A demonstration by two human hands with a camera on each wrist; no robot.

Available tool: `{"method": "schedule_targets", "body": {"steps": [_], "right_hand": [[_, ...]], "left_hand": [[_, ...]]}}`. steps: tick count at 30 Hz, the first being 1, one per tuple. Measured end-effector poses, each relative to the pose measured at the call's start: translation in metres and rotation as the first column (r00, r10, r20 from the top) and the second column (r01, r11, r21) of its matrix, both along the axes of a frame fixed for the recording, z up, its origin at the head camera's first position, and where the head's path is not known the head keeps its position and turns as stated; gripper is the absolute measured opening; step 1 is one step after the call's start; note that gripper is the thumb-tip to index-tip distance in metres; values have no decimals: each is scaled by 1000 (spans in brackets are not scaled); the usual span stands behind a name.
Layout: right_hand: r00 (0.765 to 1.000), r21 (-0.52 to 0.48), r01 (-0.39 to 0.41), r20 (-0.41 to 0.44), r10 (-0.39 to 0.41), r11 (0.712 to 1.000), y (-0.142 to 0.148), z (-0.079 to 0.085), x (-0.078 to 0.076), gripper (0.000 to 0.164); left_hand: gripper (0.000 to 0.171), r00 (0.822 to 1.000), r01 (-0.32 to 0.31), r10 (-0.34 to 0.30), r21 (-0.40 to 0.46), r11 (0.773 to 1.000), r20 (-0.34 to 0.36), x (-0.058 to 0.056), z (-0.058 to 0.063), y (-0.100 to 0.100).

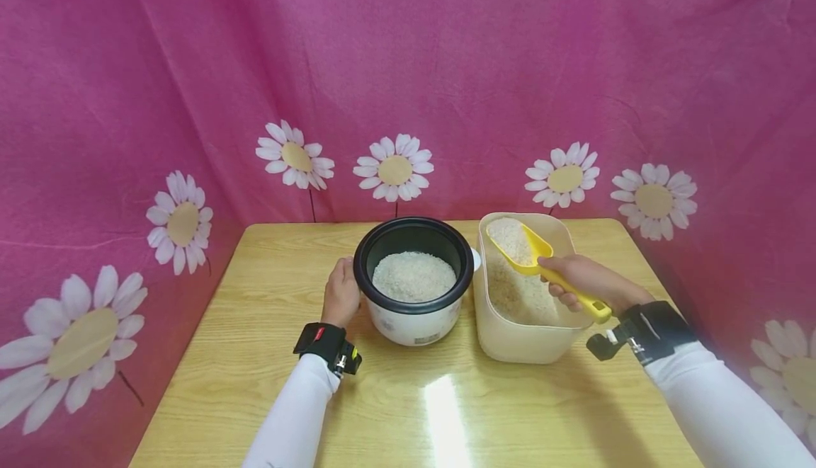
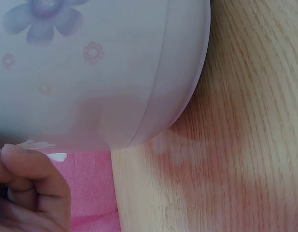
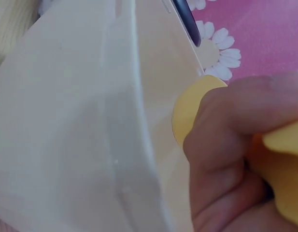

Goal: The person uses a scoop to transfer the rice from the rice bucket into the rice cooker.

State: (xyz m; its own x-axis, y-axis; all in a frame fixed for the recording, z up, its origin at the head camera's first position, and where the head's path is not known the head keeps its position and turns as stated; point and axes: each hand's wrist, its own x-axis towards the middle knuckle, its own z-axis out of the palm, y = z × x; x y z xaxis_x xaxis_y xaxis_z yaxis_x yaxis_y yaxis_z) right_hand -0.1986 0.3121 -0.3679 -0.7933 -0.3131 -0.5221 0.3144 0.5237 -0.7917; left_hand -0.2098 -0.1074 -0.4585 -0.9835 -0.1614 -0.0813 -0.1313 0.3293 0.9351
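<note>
My right hand (image 1: 581, 278) grips the handle of a yellow scoop (image 1: 542, 259). The scoop's bowl, heaped with rice (image 1: 510, 238), is over a cream plastic bin (image 1: 523, 344) that has more rice in it. To the left stands a white rice cooker (image 1: 408, 323) with a black rim and rice (image 1: 414, 277) in its pot. My left hand (image 1: 342, 294) holds the cooker at its left side, just under the rim; in the left wrist view its fingers (image 2: 35, 169) are curled against the flowered wall. The handle there is hidden by the hand.
Cooker and bin stand close together on a light wooden table (image 1: 268, 270). A pink curtain (image 1: 408, 64) with white daisies hangs behind and along both sides. The white tab of the cooker's right handle (image 1: 476, 259) is beside the bin's rim.
</note>
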Motion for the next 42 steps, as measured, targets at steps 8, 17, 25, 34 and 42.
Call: {"method": "schedule_targets", "body": {"steps": [8, 17, 25, 34, 42], "right_hand": [[1000, -18, 27, -7, -27, 999, 0, 0, 4, 40], [999, -22, 49, -5, -49, 999, 0, 2, 7, 40], [999, -26, 47, -4, -47, 999, 0, 8, 9, 41], [998, -10, 52, -30, -52, 999, 0, 14, 10, 39], [998, -21, 51, -18, -52, 998, -2, 13, 12, 39]], "left_hand": [[44, 1000, 3, -3, -2, 1000, -3, -1, -1, 0], [46, 1000, -6, 7, -27, 1000, 9, -1, -2, -1], [48, 1000, -8, 9, -23, 1000, 30, 0, 2, 0], [46, 1000, 0, 0, -5, 1000, 12, -3, 5, 3], [44, 1000, -15, 15, -11, 1000, 13, 0, 2, 1]]}}
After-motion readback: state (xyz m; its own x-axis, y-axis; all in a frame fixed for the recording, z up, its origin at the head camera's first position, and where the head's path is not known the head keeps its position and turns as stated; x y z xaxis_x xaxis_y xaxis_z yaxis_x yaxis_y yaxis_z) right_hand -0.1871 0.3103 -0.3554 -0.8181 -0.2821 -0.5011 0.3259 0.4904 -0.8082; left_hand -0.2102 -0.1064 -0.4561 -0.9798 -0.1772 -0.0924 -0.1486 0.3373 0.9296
